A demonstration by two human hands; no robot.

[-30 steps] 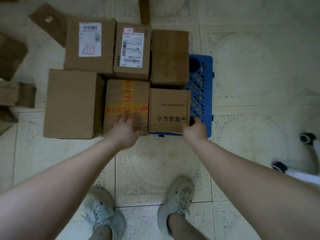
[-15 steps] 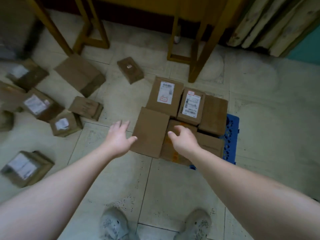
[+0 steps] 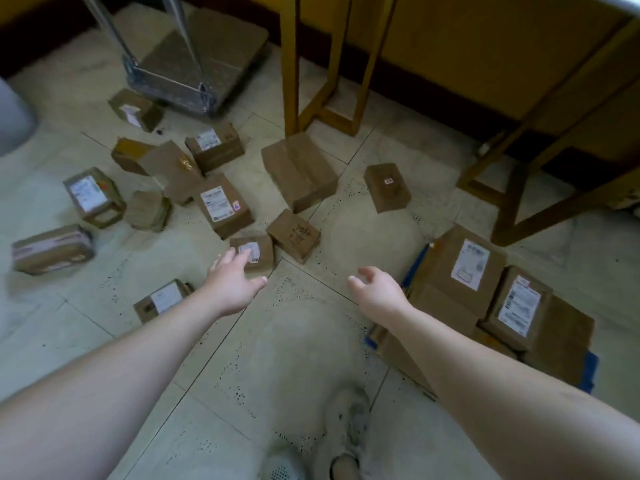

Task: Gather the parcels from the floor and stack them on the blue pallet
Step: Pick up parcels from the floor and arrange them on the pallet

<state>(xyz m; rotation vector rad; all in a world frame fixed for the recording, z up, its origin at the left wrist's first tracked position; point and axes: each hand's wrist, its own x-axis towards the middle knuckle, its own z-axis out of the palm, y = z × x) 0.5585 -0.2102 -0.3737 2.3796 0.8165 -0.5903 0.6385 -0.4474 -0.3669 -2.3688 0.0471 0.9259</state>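
Down at the right of the tiled floor (image 3: 304, 358), the blue pallet (image 3: 414, 269) shows only as slivers of blue at its edges, since brown cardboard boxes cover nearly all of it. On top lie a large labelled box (image 3: 450, 271) and, just beside it, a narrower labelled box (image 3: 517, 306), both with white shipping labels facing up. Plain boxes sit under and around them, packed edge to edge.

Off to the left the loose parcels lie scattered on the tiles, well apart from the pallet and tilted every which way. Nearest the person are a small labelled parcel (image 3: 254, 253), a handwritten parcel (image 3: 293, 235) just beside it, and another labelled parcel (image 3: 162, 299) lower left. Further back sit a big plain box (image 3: 298, 172) by a wooden table leg (image 3: 289, 64) and a small box (image 3: 387, 187) on its own.

Both bare arms are stretched forward. The left hand (image 3: 231, 285) is spread flat, palm down, thumb out to the side, with its fingertips over the near edge of the small labelled parcel; I cannot tell whether they touch it. The right hand (image 3: 379, 293) hangs over bare tile near the pallet's corner, its fingers loosely curled and holding nothing.
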